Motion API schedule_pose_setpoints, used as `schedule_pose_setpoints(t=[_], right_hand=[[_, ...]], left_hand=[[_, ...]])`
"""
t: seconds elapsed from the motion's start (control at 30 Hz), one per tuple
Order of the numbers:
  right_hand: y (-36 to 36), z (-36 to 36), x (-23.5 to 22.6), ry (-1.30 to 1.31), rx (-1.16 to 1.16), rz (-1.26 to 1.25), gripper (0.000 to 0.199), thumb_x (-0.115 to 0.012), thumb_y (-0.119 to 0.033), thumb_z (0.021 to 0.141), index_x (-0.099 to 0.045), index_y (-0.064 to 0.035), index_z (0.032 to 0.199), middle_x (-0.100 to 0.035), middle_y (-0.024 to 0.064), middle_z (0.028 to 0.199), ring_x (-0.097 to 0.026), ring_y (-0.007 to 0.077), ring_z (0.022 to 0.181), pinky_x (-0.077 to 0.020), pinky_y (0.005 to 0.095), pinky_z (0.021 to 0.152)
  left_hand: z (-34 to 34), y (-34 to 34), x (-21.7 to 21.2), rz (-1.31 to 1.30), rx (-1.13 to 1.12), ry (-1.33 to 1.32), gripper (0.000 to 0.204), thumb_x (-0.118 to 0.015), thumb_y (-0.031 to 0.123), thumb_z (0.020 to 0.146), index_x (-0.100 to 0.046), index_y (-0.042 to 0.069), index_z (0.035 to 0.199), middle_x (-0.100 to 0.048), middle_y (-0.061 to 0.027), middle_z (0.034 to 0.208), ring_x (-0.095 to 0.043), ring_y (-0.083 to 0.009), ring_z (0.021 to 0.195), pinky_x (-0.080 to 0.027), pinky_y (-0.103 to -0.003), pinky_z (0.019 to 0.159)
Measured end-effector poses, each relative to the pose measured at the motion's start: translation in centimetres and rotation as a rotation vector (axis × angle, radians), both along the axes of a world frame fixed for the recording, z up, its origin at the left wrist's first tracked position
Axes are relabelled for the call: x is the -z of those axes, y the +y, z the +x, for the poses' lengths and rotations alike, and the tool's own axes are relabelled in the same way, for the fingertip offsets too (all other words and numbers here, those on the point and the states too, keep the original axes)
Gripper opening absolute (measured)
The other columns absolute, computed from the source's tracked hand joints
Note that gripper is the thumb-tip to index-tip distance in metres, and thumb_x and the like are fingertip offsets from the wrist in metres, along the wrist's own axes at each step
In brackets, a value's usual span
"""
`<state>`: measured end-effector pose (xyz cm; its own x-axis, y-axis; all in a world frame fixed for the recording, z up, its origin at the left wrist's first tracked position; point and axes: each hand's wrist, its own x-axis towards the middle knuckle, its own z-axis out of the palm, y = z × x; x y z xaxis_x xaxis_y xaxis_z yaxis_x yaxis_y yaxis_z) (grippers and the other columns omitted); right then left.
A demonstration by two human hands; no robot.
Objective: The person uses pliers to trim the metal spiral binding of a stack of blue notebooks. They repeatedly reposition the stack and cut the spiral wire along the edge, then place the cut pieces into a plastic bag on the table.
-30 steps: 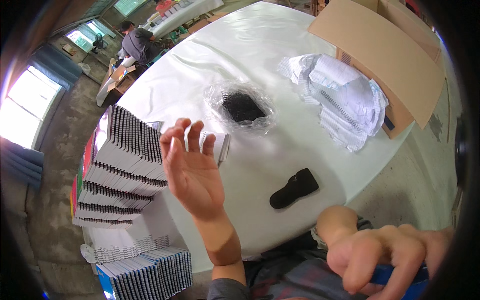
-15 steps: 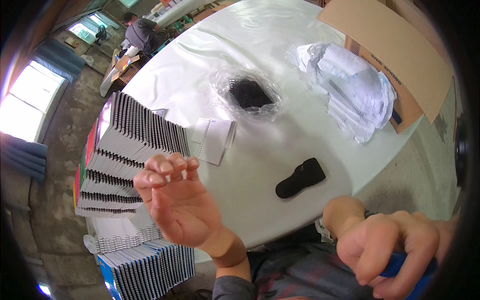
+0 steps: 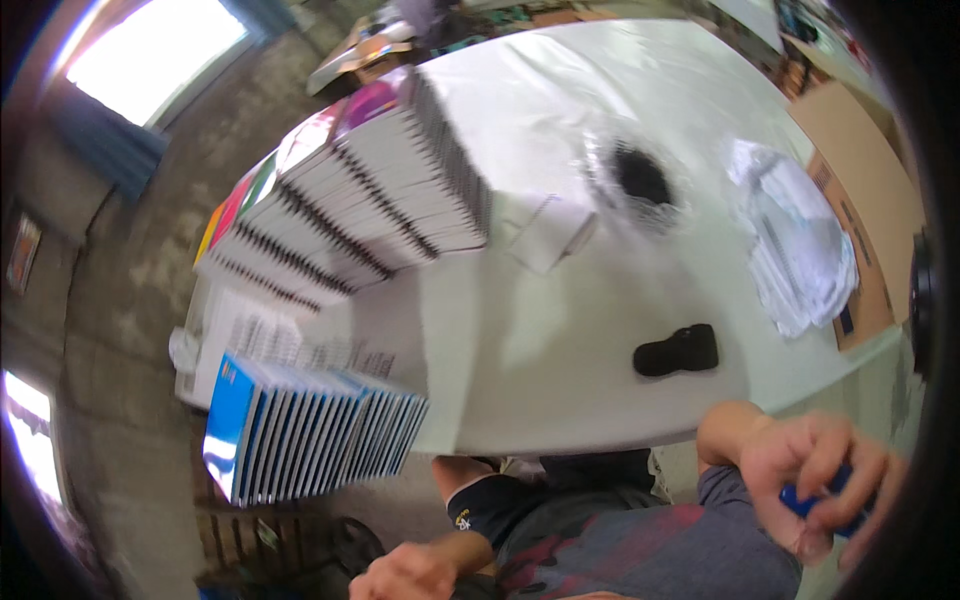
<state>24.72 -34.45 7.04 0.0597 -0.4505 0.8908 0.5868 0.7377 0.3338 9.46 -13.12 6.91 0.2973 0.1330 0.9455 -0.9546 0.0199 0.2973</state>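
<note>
Fingers (image 3: 800,470) of the right hand (image 3: 815,485) are curled tightly around a small blue object (image 3: 815,500), held low at the right, just off the near table edge. The left hand (image 3: 405,575) is seen at the bottom edge, below the table (image 3: 540,340); whether its fingers are closed cannot be told. Open white tabletop lies beyond the hands. A black object (image 3: 678,350) rests near the front edge. Blue-covered spiral notebooks (image 3: 300,430) stand at the left edge. Farther off, a fanned stack of spiral notebooks (image 3: 370,200) is seen, with a small white notebook (image 3: 550,230) beside it.
</note>
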Motion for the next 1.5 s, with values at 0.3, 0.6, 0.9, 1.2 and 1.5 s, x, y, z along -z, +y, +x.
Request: schedule_pose_setpoints(t=[0.3, 0.6, 0.9, 1.2, 1.5], right_hand=[[12.3, -7.3, 4.1, 0.520, -0.593, -0.885, 0.060, -0.071, -0.016, 0.072, -0.033, -0.0222, 0.118, -0.045, 0.0175, 0.098, -0.044, 0.0215, 0.074, -0.0368, 0.0351, 0.063], [21.0, -12.1, 3.8, 0.049, 0.449, -1.206, 0.052, -0.071, -0.010, 0.065, -0.063, -0.0149, 0.116, -0.049, 0.0159, 0.110, -0.049, 0.0278, 0.095, -0.0344, 0.0380, 0.082], [24.4, -13.8, 3.1, 0.105, 0.652, -1.108, 0.049, -0.069, -0.016, 0.069, -0.063, -0.0258, 0.116, -0.048, 0.0134, 0.114, -0.045, 0.0283, 0.100, -0.0301, 0.0412, 0.084], [24.5, -13.8, 1.9, 0.051, 0.730, -1.102, 0.048, -0.067, -0.019, 0.072, -0.061, -0.0282, 0.118, -0.045, 0.0080, 0.113, -0.042, 0.0266, 0.103, -0.0252, 0.0432, 0.088], [25.0, -13.5, 2.2, 0.031, 0.800, -1.125, 0.048, -0.068, -0.021, 0.073, -0.061, -0.0292, 0.119, -0.043, 0.0064, 0.112, -0.042, 0.0268, 0.104, -0.0247, 0.0460, 0.090]], left_hand=[[-17.4, 11.6, -1.9, 0.123, -0.605, -0.141, 0.026, -0.047, 0.028, 0.093, -0.052, 0.005, 0.104, -0.051, -0.0061, 0.093, -0.047, -0.0232, 0.097, -0.035, -0.039, 0.087], [-11.2, 20.6, 0.0, 0.224, -1.464, 0.115, 0.044, -0.043, 0.042, 0.092, -0.071, 0.008, 0.099, -0.064, -0.0137, 0.108, -0.048, -0.0352, 0.117, -0.029, -0.050, 0.105], [-8.6, 22.8, 0.6, 0.331, -1.283, 0.146, 0.047, -0.037, 0.040, 0.095, -0.072, 0.010, 0.099, -0.064, -0.0118, 0.109, -0.047, -0.0311, 0.119, -0.024, -0.049, 0.108], [-7.7, 22.5, 2.4, 0.320, -1.170, 0.128, 0.067, -0.076, 0.054, 0.058, -0.064, 0.011, 0.108, -0.056, -0.0139, 0.119, -0.037, -0.0412, 0.124, -0.030, -0.054, 0.101], [-7.3, 22.9, 3.2, 0.286, -1.185, 0.105, 0.065, -0.076, 0.051, 0.060, -0.061, 0.011, 0.108, -0.054, -0.0149, 0.116, -0.038, -0.0398, 0.123, -0.034, -0.053, 0.099]])
